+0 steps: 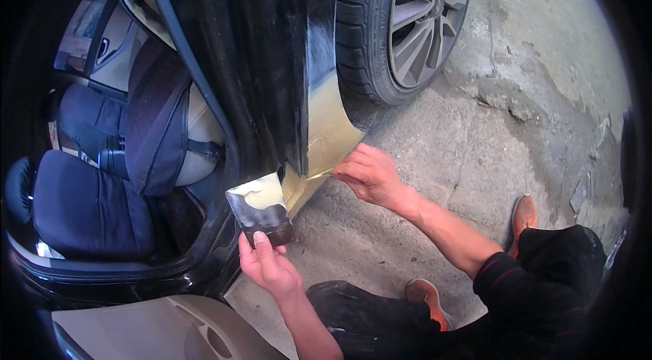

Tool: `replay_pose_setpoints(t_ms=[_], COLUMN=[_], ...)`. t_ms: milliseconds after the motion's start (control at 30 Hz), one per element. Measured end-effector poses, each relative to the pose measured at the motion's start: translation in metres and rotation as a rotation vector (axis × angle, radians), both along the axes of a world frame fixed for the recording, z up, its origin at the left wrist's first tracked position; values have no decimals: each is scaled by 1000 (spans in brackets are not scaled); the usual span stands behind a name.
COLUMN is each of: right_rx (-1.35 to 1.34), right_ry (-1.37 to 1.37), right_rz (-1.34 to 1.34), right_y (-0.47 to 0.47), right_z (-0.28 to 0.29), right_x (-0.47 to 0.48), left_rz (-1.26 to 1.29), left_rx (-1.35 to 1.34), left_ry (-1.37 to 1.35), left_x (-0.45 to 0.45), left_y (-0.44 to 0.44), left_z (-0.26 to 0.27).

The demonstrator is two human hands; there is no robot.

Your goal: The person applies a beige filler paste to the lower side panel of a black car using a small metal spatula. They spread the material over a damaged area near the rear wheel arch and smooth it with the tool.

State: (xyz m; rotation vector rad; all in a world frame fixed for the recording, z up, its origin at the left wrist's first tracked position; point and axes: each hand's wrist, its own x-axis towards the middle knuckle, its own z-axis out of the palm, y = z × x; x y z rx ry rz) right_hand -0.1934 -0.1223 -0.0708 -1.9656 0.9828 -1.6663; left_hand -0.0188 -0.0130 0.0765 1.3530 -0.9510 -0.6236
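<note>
My left hand grips a dark, flat square plate by its lower edge, thumb on top. Pale yellow body filler covers the plate's far part. Further right, my right hand is at the lower edge of the car's rear body panel, fingers pinched together on a thin edge, perhaps of a spreader; what they hold is mostly hidden. Tan-yellow filler coats this panel from the wheel arch down to the sill corner, with a few ridges on its surface. Above it the panel shows a whitish, sanded-looking patch.
A car wheel with a grey alloy rim stands just beyond the panel. To the left is the open rear doorway with dark seats; the open door's beige inner panel lies at lower left. Below are concrete floor and my orange shoes.
</note>
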Motion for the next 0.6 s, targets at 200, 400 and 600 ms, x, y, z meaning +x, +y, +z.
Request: replay_pose_setpoints(t_ms=[200,400,600], right_rx=[-170,-176,-197], right_ry=[13,17,32], right_rz=[-111,-172,-187], right_y=[-20,-31,-44], right_z=[21,51,74], right_x=[-3,-18,-31], left_rz=[1,0,-5], left_rx=[25,24,12], left_ry=[13,4,13], left_x=[1,1,-2], left_y=[0,0,1], left_z=[1,1,2])
